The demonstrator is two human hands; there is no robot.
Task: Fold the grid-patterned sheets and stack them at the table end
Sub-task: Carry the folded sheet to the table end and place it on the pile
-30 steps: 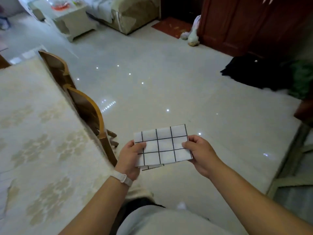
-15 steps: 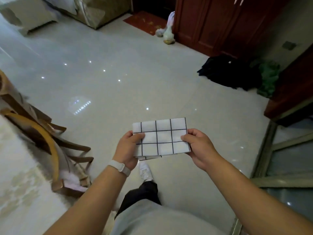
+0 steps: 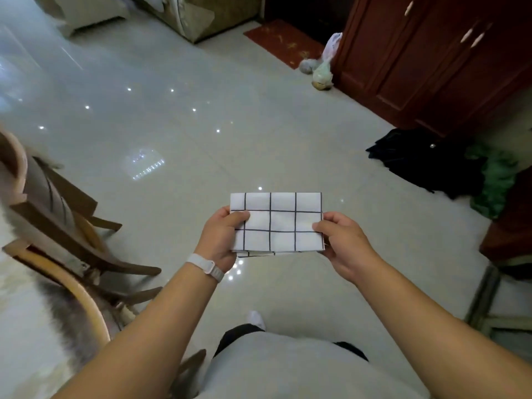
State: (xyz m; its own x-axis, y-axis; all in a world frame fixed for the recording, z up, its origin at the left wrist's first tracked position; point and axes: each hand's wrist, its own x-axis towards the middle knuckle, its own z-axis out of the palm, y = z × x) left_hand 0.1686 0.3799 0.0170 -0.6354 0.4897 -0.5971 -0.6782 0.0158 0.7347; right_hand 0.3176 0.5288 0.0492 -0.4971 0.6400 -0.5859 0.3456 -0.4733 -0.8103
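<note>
View has swung right since 0.5 s ago: table gone, chairs (image 3: 54, 231) now at far left. Folded grid sheet (image 3: 276, 223) held flat in mid-air over tiled floor (image 3: 178, 133), w/ left hand (image 3: 221, 240) pinching its left edge, right hand (image 3: 342, 243) pinching right edge. White wristband (image 3: 205, 266) on left wrist.

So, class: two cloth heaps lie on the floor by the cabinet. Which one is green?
The green heap is the one farther right, at the picture's right side; the black heap beside it lies nearer the room's middle.
</note>
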